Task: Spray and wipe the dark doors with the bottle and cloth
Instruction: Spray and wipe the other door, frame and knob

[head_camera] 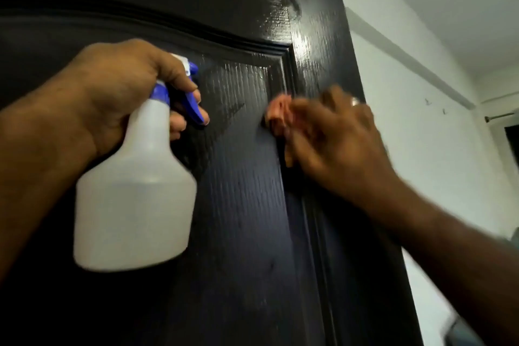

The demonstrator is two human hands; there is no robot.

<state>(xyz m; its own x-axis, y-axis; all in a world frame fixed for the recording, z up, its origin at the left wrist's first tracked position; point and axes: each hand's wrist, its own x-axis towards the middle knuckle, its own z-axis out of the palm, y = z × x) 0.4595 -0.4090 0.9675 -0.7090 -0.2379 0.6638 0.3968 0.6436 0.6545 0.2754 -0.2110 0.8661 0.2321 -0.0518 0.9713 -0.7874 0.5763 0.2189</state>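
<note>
A dark panelled door (247,219) fills most of the view, its upper right part wet and shiny. My left hand (112,93) grips the neck of a white spray bottle (134,199) with a blue trigger, fingers curled on the trigger, nozzle facing the door. My right hand (334,137), blurred and wearing a ring, holds a pinkish-red cloth (278,115) against the door beside the panel's raised moulding.
A white wall (421,109) runs along the right of the door's edge, with a grey band across it. A dark opening with a rod (502,118) shows at the far right. A ceiling corner sits at the top right.
</note>
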